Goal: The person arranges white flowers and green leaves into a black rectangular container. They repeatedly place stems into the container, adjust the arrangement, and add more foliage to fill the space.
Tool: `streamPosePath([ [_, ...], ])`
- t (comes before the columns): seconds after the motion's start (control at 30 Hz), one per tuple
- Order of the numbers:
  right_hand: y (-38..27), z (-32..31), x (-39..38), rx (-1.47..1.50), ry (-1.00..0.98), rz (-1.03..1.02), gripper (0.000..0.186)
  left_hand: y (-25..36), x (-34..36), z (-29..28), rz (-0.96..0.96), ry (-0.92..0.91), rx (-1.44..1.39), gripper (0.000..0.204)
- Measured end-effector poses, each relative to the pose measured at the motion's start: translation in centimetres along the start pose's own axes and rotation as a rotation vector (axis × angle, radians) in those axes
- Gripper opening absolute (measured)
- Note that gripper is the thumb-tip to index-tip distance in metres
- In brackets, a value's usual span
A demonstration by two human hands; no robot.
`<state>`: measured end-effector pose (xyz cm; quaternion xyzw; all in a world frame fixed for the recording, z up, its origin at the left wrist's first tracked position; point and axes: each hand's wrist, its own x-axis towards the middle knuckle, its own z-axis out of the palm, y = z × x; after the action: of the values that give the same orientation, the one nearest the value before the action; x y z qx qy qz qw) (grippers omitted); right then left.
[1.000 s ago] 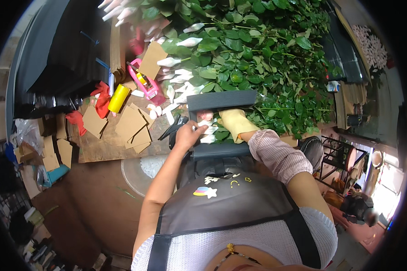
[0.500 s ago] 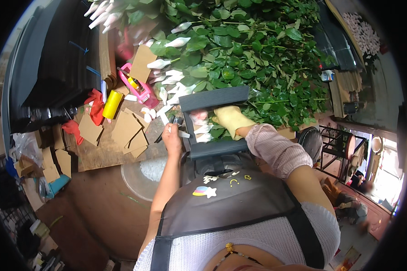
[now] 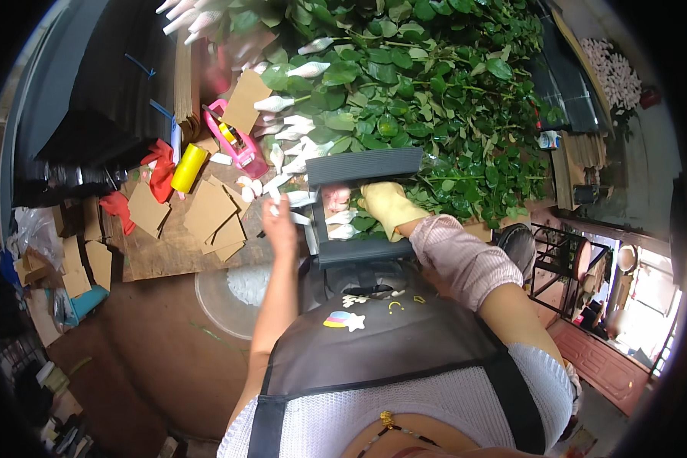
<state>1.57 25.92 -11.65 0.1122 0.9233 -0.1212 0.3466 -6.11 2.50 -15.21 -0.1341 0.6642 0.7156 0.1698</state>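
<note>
My right hand [image 3: 389, 206], in a yellow glove, is closed round leafy rose stems inside a folded dark corrugated sheet [image 3: 362, 166]. Its fingertips are partly hidden. Beside the glove, pinkish wrapped rose heads [image 3: 336, 198] and white netted buds [image 3: 342, 223] lie at the sheet's left end. Bare, my left hand [image 3: 281, 227] is just left of the sheet, its fingers drawn together close to a white netted bud [image 3: 301, 198]. What those fingers hold is hidden. More roses in white sleeves [image 3: 273, 104] point left beyond both hands.
Leafy stems [image 3: 435, 91] heap across the table's far side. On the left are cardboard pieces [image 3: 210, 214], a yellow roll [image 3: 188, 169], a pink tape dispenser [image 3: 244, 153] and red cloth [image 3: 160, 172]. Stacked dark sheets [image 3: 91, 99] stand behind. Below the table edge sits a round tub [image 3: 225, 305].
My left hand has shifted slightly left and up, its fingers now nearer the white buds. The black object by its fingers no longer shows there. My right hand stays on the stems.
</note>
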Motion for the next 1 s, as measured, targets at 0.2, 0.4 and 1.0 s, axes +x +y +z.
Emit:
streamPosePath([
  [0.2, 0.4, -2.7, -1.6, 0.076, -0.104, -0.138, 0.067, -2.0, -0.3, -1.6, 0.217, -0.490, 0.694, 0.033],
  [0.4, -0.5, 0.9, 0.0, -0.108, 0.044, -0.038, 0.055, -2.1, -1.4, 0.8, -0.027, -0.638, 0.886, 0.036],
  [1.0, -1.4, -3.7, -2.2, 0.001, -0.087, -0.041, 0.069, -3.8, -0.3, 0.1, -0.043, -0.530, 0.528, 0.025],
])
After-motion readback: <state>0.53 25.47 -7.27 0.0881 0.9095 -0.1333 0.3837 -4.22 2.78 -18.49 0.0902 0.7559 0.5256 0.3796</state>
